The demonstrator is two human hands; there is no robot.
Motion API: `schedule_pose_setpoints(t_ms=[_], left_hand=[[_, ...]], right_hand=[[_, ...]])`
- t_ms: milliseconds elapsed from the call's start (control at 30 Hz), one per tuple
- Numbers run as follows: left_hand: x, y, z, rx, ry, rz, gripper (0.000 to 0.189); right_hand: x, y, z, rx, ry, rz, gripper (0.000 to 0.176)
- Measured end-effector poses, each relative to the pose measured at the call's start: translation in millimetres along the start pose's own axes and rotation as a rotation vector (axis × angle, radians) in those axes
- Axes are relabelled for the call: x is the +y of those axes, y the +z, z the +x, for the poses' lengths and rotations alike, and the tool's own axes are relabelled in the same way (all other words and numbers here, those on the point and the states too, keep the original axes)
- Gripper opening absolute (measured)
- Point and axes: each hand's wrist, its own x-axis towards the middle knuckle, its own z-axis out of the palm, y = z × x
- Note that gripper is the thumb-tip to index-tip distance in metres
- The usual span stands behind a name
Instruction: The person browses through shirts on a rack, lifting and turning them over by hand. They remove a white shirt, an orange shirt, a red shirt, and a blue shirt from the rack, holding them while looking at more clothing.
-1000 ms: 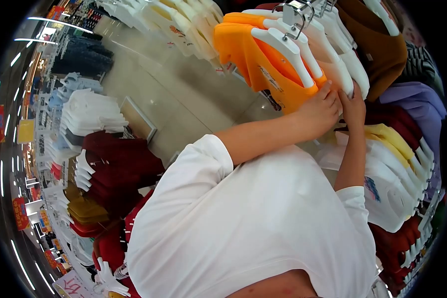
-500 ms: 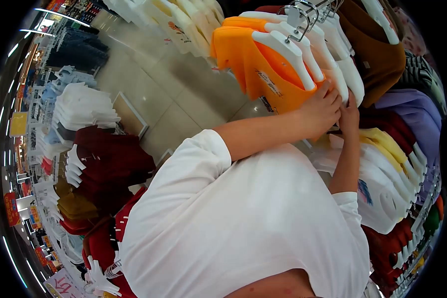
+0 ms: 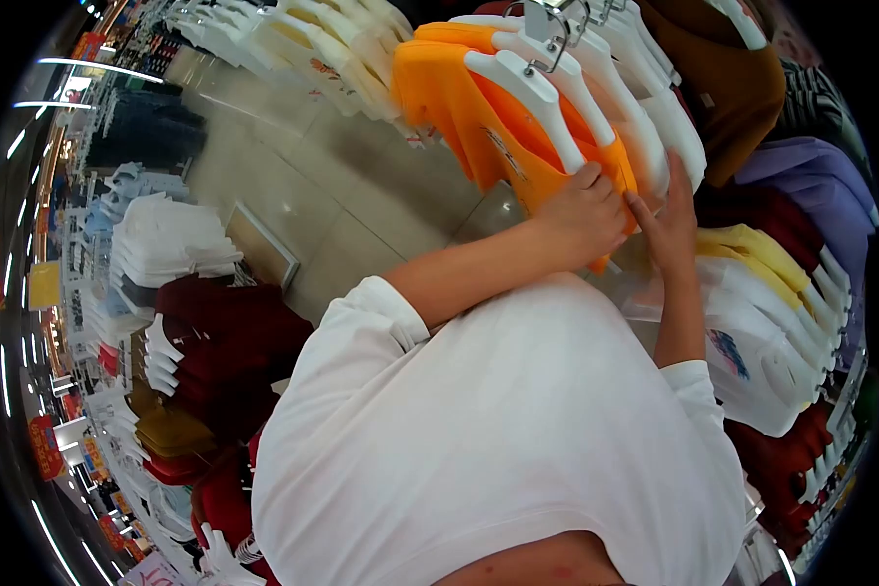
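An orange shirt (image 3: 503,161) hangs on a white hanger (image 3: 542,103) at the front of a rail. My left hand (image 3: 584,217) is closed on the shirt's near shoulder, by the lower end of the hanger. To its right, my right hand (image 3: 671,227) has its thumb spread from its fingers. That thumb is at the edge of the orange cloth, and the fingers reach up beside the white garments (image 3: 679,132) hanging behind. Part of the cloth under my left fingers is hidden.
Metal hanger hooks (image 3: 555,39) sit at the top of the rail. A brown garment (image 3: 728,93) and purple garment (image 3: 806,176) hang at right, above yellow and white shirts (image 3: 752,322). Across the tiled floor (image 3: 332,195) stand racks with white shirts (image 3: 171,234) and dark red ones (image 3: 220,327).
My left hand has moved left and down from beside my right hand, now gripping the orange shirt's shoulder. My right thumb and fingers have spread apart. The view has shifted slightly.
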Motion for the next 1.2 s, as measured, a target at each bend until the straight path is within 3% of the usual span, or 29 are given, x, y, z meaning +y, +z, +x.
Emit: schedule_pose_setpoints(t_ms=[133,467,1200], left_hand=[[-5.1,-21.9,-18.7,-0.115,-0.018,-0.026,0.021],[-14.8,-41.0,-56.4,-0.086,-0.003,-0.06,0.018],[-15.8,-44.9,-45.6,-0.158,0.023,-0.102,0.016]], right_hand=[[-1.9,1.0,1.0,0.045,-0.131,-0.118,0.063],[10.8,18.8,4.1,0.085,0.05,-0.057,0.062],[15.3,18.4,7.8,0.116,0.047,-0.002,0.056]])
